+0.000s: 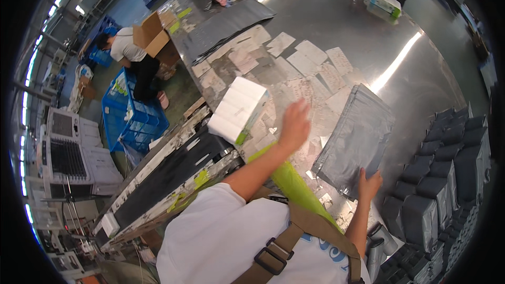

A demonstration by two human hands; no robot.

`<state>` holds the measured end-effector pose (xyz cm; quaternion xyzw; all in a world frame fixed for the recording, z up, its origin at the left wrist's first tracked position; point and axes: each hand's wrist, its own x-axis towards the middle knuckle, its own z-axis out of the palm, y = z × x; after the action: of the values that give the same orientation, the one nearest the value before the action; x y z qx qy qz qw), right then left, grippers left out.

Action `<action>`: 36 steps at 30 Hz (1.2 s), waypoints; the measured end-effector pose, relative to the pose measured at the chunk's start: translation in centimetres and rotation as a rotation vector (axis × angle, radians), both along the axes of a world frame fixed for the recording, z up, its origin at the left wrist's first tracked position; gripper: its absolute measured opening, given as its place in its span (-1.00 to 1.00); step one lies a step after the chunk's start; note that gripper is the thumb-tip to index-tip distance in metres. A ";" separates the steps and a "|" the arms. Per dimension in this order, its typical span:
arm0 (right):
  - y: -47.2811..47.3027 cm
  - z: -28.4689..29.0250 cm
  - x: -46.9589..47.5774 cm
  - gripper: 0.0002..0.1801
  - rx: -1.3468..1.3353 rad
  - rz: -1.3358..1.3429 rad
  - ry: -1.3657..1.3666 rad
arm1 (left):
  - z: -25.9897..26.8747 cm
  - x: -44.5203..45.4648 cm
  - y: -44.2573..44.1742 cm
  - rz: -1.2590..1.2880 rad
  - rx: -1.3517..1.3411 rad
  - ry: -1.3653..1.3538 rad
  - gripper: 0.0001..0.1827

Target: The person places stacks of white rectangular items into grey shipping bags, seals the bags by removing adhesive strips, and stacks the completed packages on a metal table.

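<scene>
A grey plastic mailing bag (357,138) lies flat on the metal table (398,75), its near edge held by my right hand (369,183), thumb on top. My left hand (296,126) is raised over scattered paper slips, blurred, with nothing seen in it. To its left, a white wrapped multi-pack (240,106) with a green corner, seemingly tissue packs, rests where the black conveyor belt (173,173) meets the table. A yellow-green strip (296,185) runs along the table's edge near my body.
Stacked grey wrapped parcels (438,181) stand at the right. Flat grey bags (232,23) lie at the table's far left. A person (132,55) bends by a blue crate (132,114) and a cardboard box (152,33). Another person stands beyond the table, near a similar white-green pack (383,6).
</scene>
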<state>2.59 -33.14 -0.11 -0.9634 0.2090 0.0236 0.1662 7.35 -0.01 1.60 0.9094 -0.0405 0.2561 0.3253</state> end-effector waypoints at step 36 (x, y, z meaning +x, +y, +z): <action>12.2 8.3 -8.6 -0.09 1.355 0.090 -0.519 | 4.7 -10.4 0.8 -0.355 -0.781 0.161 -0.56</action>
<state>-6.03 -20.91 8.19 -0.6311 0.0626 -0.0745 0.7696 -3.01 0.77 6.27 0.7143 -0.0708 0.1204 0.6858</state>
